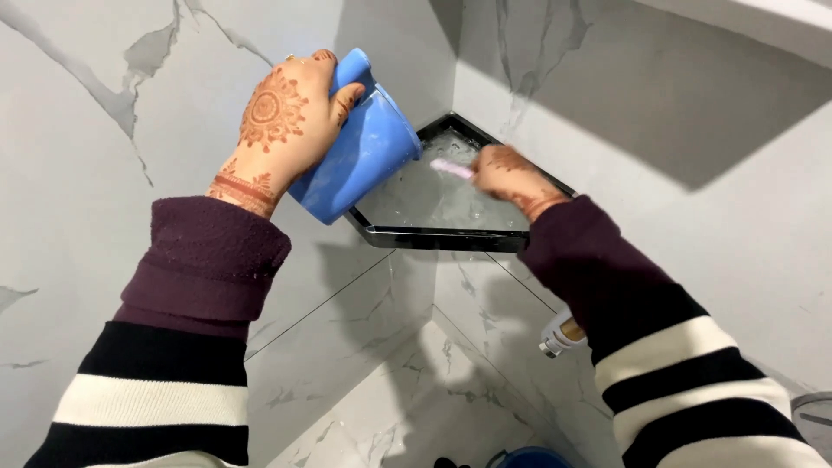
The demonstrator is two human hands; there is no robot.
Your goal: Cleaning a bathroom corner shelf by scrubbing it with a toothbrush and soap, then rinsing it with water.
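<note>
My left hand [282, 126] grips a blue plastic mug [364, 147] by its handle and tilts it toward a black-rimmed corner shelf [433, 237] fixed in the corner of the marble-tiled walls. Water and bubbles lie on the shelf's glass surface. My right hand [511, 178] is over the shelf, closed on a small pink and white brush [451, 167] whose head points left toward the mug.
Grey-veined white marble walls [104, 104] meet at the corner. Below the shelf, a white bottle with a brown part [559, 334] shows beside my right sleeve. A blue rim [529, 457] sits at the bottom edge, and a grey object [815, 420] at the far right.
</note>
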